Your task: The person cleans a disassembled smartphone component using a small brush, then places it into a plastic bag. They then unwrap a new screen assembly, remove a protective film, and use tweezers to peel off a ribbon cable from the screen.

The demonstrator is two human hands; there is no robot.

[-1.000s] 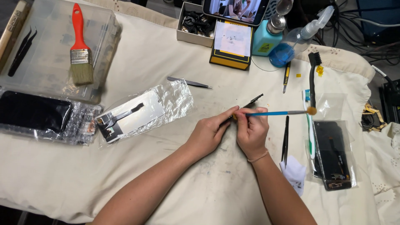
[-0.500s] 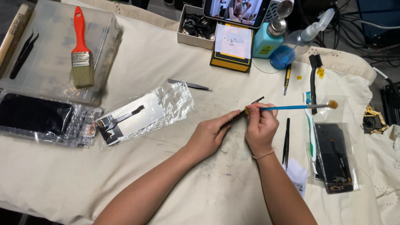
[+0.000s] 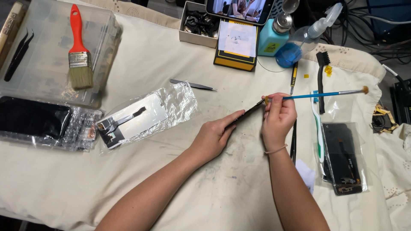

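Note:
My left hand [image 3: 212,136] holds a thin dark phone panel [image 3: 247,114] on edge above the cream cloth [image 3: 205,192]. My right hand [image 3: 278,117] grips a slim blue-handled brush [image 3: 319,94], its bristle tip touching the panel's far end and its handle pointing right. Both hands are near the middle of the table.
A foil bag with a screen part [image 3: 143,115] lies to the left, with tweezers [image 3: 193,84] behind it. A red-handled paintbrush [image 3: 79,51] rests on a clear box. Bottles [image 3: 295,40], a black brush [image 3: 321,77], a toothbrush [image 3: 317,128] and a bagged phone part [image 3: 344,158] are on the right.
My right hand and the blue brush have slid up and to the right along the panel, away from my left hand. My left hand has stayed almost still.

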